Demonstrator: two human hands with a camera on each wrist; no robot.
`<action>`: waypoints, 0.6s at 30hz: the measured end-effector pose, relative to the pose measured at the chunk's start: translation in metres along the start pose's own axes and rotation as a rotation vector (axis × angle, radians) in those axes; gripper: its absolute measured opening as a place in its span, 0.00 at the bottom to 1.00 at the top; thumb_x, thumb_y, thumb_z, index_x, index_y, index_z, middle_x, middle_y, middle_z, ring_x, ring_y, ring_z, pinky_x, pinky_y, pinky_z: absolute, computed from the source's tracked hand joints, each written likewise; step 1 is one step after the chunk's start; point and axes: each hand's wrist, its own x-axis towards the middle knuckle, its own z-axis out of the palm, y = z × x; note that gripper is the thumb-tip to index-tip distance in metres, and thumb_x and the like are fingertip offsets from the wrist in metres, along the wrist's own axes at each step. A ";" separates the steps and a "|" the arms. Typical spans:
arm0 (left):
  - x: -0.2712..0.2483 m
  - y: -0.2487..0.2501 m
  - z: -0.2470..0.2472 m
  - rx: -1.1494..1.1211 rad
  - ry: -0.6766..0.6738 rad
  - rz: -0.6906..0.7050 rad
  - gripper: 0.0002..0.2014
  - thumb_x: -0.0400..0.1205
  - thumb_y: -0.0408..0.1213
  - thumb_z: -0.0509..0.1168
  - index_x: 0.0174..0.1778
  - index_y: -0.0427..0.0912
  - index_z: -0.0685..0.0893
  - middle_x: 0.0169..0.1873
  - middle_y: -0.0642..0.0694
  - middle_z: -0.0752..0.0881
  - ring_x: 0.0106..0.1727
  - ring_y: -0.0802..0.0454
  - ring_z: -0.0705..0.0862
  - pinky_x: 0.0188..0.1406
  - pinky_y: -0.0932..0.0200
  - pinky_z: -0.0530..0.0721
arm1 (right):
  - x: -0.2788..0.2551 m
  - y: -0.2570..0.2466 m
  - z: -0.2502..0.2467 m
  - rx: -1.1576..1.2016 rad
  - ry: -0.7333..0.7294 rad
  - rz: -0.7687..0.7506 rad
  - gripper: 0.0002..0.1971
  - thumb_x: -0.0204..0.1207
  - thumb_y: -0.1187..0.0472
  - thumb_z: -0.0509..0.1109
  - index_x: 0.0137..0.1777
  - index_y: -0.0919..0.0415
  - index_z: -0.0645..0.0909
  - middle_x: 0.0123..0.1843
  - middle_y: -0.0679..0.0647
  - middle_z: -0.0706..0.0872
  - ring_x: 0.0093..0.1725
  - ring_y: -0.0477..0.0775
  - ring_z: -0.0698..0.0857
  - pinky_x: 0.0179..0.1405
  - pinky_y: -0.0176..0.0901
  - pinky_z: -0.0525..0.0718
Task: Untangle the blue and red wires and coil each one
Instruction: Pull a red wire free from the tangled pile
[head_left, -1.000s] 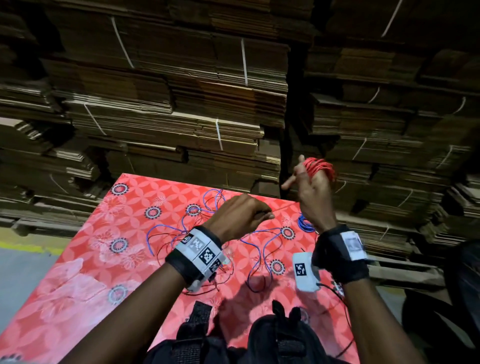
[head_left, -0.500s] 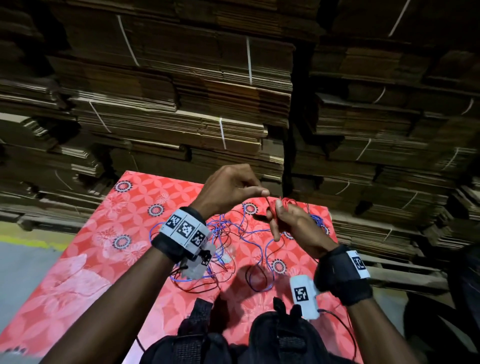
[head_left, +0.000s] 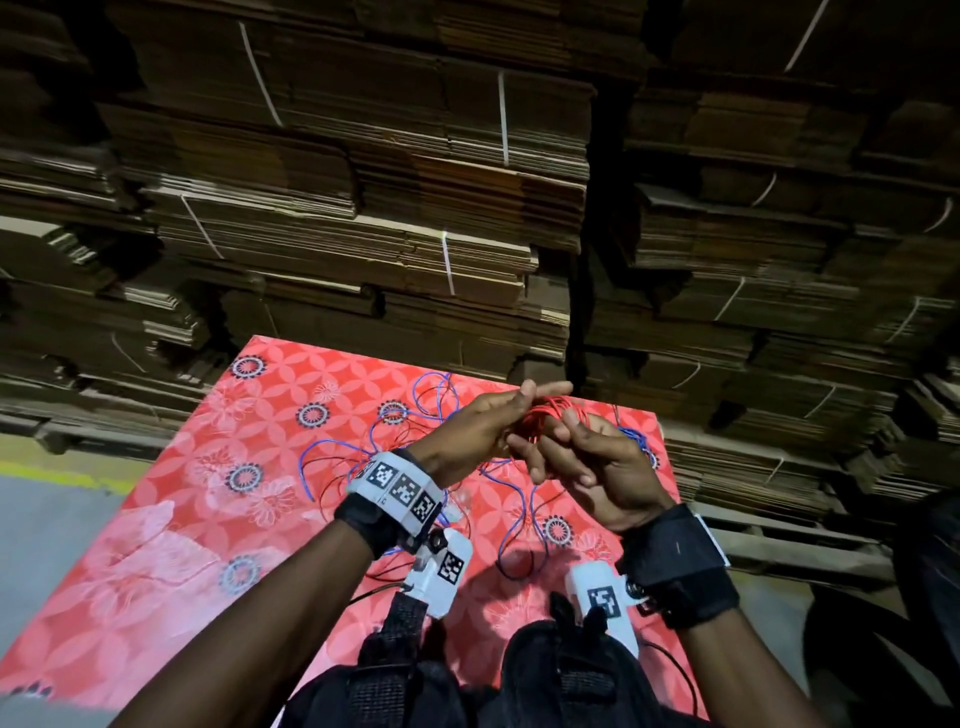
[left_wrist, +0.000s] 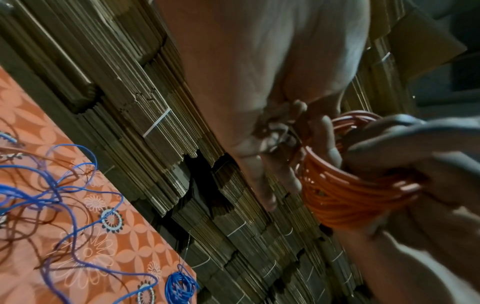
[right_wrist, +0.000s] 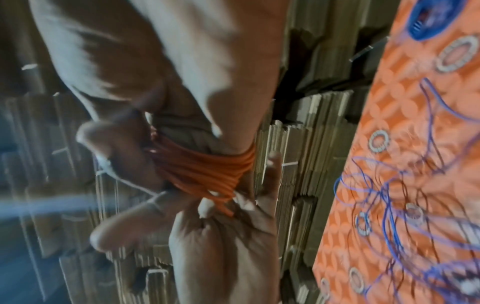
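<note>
Both my hands meet above the red cloth (head_left: 171, 499). My right hand (head_left: 587, 467) has the red coil (left_wrist: 345, 197) looped round its fingers; my left hand (head_left: 483, 431) pinches its strands. Loose blue wire (head_left: 332, 447) lies tangled on the cloth, with a small blue coil (left_wrist: 180, 287) near the far edge.

A flat surface covered with a red cloth printed with pale petal shapes and dark ringed flower medallions (head_left: 171, 519) is seen in the lower centre of the head view. Loose loops of thin blue wire (head_left: 332, 452) are spread across its middle, tangled with thinner dark reddish wire strands (head_left: 395, 564) whose exact colour cannot be told. A small wound coil of blue wire (left_wrist: 180, 287) is laid near the cloth's far right edge, apart from the tangle.
</note>
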 end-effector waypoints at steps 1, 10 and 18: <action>0.000 -0.002 -0.001 -0.026 -0.013 -0.020 0.25 0.88 0.55 0.52 0.75 0.46 0.77 0.47 0.45 0.87 0.31 0.51 0.82 0.35 0.63 0.79 | -0.001 0.000 -0.001 0.057 -0.002 0.000 0.14 0.77 0.51 0.74 0.38 0.60 0.79 0.16 0.48 0.69 0.30 0.59 0.83 0.72 0.52 0.76; 0.000 0.004 0.000 0.074 -0.037 0.113 0.20 0.83 0.40 0.60 0.63 0.27 0.81 0.50 0.35 0.79 0.32 0.65 0.79 0.33 0.73 0.76 | -0.004 0.006 -0.007 0.268 -0.030 -0.007 0.11 0.81 0.57 0.69 0.40 0.62 0.79 0.19 0.50 0.61 0.28 0.54 0.79 0.70 0.55 0.79; 0.000 0.000 -0.009 0.312 0.013 0.213 0.10 0.85 0.30 0.62 0.50 0.40 0.90 0.38 0.52 0.88 0.32 0.53 0.83 0.31 0.63 0.80 | -0.004 0.010 -0.022 0.014 0.036 0.086 0.13 0.75 0.50 0.76 0.38 0.59 0.82 0.25 0.55 0.77 0.49 0.64 0.86 0.62 0.52 0.80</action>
